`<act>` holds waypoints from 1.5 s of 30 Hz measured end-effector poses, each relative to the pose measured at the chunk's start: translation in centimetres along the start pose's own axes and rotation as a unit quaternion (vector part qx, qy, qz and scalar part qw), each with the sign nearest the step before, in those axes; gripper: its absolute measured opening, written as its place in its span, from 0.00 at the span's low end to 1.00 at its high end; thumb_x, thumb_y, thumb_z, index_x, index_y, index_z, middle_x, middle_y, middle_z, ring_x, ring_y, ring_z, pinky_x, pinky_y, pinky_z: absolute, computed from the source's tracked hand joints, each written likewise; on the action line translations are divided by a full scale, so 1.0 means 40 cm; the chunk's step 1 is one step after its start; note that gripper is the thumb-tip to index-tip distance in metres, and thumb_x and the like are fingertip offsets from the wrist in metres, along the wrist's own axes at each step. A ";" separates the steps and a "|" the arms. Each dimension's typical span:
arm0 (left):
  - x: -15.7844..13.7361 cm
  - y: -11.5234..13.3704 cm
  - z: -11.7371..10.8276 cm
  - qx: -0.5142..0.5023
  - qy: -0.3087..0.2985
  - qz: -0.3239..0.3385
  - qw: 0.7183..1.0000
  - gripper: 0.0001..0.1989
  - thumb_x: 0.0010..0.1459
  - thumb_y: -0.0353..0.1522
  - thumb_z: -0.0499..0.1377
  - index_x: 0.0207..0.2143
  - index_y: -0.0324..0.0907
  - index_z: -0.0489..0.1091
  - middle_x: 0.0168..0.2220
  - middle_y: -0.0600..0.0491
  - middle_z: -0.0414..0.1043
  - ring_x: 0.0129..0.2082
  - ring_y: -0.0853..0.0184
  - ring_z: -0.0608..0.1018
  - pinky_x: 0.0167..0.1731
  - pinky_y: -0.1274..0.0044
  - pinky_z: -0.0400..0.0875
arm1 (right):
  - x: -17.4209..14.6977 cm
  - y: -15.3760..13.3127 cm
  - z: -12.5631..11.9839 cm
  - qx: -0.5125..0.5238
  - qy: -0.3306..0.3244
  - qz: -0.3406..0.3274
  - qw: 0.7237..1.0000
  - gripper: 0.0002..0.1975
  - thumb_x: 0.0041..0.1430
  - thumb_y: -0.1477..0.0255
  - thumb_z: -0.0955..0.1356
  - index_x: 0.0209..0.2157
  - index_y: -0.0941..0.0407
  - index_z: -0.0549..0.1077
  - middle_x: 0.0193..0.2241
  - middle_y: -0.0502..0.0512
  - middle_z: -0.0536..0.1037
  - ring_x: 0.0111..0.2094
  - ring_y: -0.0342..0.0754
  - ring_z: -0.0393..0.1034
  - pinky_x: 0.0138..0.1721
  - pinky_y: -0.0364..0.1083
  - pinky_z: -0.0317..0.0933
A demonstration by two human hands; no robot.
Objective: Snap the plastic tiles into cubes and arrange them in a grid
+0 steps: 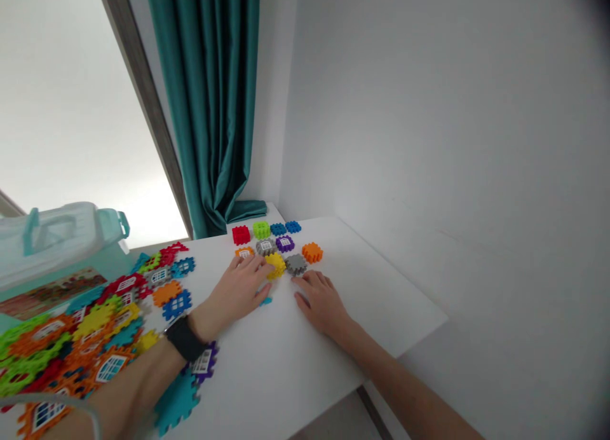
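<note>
My left hand, with a dark band on the wrist, reaches over the table with its fingers stretched out. Its fingertips touch the left side of a yellow notched block, and the thumb is apart. Partly behind that hand lies an orange window piece. A small blue piece shows just beyond the thumb. My right hand rests on the tabletop, fingers apart and holding nothing, just in front of a grey notched block. An orange block sits to the right of the grey one.
Farther back stand a red block, a lime block, blue pieces, and grey and purple window pieces. A heap of coloured toothed panels covers the left side, beside a lidded plastic box. A wall borders the white table.
</note>
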State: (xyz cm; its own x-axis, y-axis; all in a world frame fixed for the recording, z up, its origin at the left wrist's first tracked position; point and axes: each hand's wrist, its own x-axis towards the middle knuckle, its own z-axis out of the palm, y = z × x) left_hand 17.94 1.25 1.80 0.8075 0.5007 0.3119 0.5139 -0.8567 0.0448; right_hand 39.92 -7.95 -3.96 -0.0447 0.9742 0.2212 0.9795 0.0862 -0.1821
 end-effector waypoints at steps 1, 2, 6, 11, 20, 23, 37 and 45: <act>0.017 -0.002 0.000 0.010 0.000 -0.001 1.000 0.12 0.65 0.32 0.57 0.51 0.45 0.69 0.51 0.45 0.70 0.52 0.54 0.71 0.51 0.64 0.61 | 0.001 -0.004 -0.002 -0.005 0.000 -0.002 1.000 0.17 0.66 0.71 0.65 0.55 0.52 0.73 0.49 0.62 0.74 0.52 0.57 0.66 0.56 0.55 0.61; 0.032 -0.005 0.000 0.017 -0.003 0.000 1.000 0.13 0.65 0.31 0.58 0.51 0.44 0.69 0.50 0.45 0.70 0.51 0.54 0.72 0.50 0.64 0.62 | 0.002 -0.008 -0.004 -0.010 0.000 -0.003 1.000 0.17 0.66 0.71 0.65 0.56 0.51 0.73 0.48 0.62 0.74 0.51 0.57 0.66 0.55 0.55 0.61; 0.069 -0.009 0.004 0.030 -0.015 0.010 0.999 0.15 0.65 0.32 0.58 0.54 0.43 0.68 0.50 0.44 0.69 0.50 0.53 0.71 0.49 0.63 0.63 | 0.009 -0.019 -0.007 -0.035 0.003 0.008 0.999 0.15 0.67 0.69 0.65 0.54 0.51 0.74 0.46 0.62 0.74 0.49 0.58 0.66 0.53 0.56 0.61; 0.067 -0.013 0.005 0.034 -0.018 0.001 0.999 0.14 0.64 0.32 0.59 0.52 0.44 0.69 0.50 0.44 0.69 0.50 0.53 0.71 0.50 0.63 0.62 | 0.010 -0.015 -0.002 -0.032 0.011 0.025 0.999 0.15 0.67 0.68 0.65 0.53 0.52 0.74 0.46 0.63 0.74 0.49 0.59 0.66 0.52 0.57 0.61; 0.046 -0.023 0.015 0.029 -0.017 -0.001 0.999 0.12 0.65 0.32 0.57 0.51 0.44 0.69 0.50 0.45 0.70 0.49 0.55 0.72 0.49 0.64 0.62 | 0.014 -0.013 -0.002 -0.032 0.003 0.037 0.999 0.16 0.68 0.68 0.64 0.54 0.52 0.74 0.51 0.62 0.74 0.53 0.59 0.64 0.54 0.56 0.60; 0.041 -0.021 0.013 0.026 -0.010 -0.002 1.000 0.11 0.65 0.32 0.57 0.50 0.44 0.69 0.49 0.46 0.71 0.48 0.56 0.73 0.49 0.64 0.63 | 0.016 -0.014 -0.004 -0.033 -0.003 0.038 0.999 0.16 0.68 0.68 0.63 0.54 0.52 0.74 0.53 0.60 0.75 0.55 0.59 0.64 0.55 0.56 0.58; -0.007 -0.021 0.006 0.007 0.023 0.012 1.000 0.10 0.64 0.32 0.59 0.47 0.46 0.70 0.48 0.47 0.71 0.47 0.55 0.73 0.46 0.63 0.64 | 0.004 -0.011 -0.006 -0.008 0.014 0.032 0.999 0.17 0.66 0.70 0.65 0.55 0.53 0.73 0.56 0.60 0.75 0.56 0.58 0.65 0.55 0.56 0.60; -0.091 -0.050 -0.014 0.006 0.014 -0.015 1.000 0.09 0.65 0.34 0.56 0.47 0.45 0.72 0.47 0.47 0.72 0.45 0.56 0.74 0.45 0.65 0.63 | -0.008 -0.083 -0.028 0.029 0.054 -0.031 0.998 0.16 0.65 0.73 0.65 0.54 0.54 0.73 0.53 0.60 0.77 0.54 0.58 0.67 0.55 0.57 0.61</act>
State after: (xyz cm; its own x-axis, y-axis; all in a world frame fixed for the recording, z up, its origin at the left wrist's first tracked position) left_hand 13.80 1.09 1.12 0.7828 0.5228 0.3374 0.5421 -0.8392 0.0426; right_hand 36.91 -8.80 -2.34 -0.0810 0.9388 0.3348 0.9621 0.1614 -0.2196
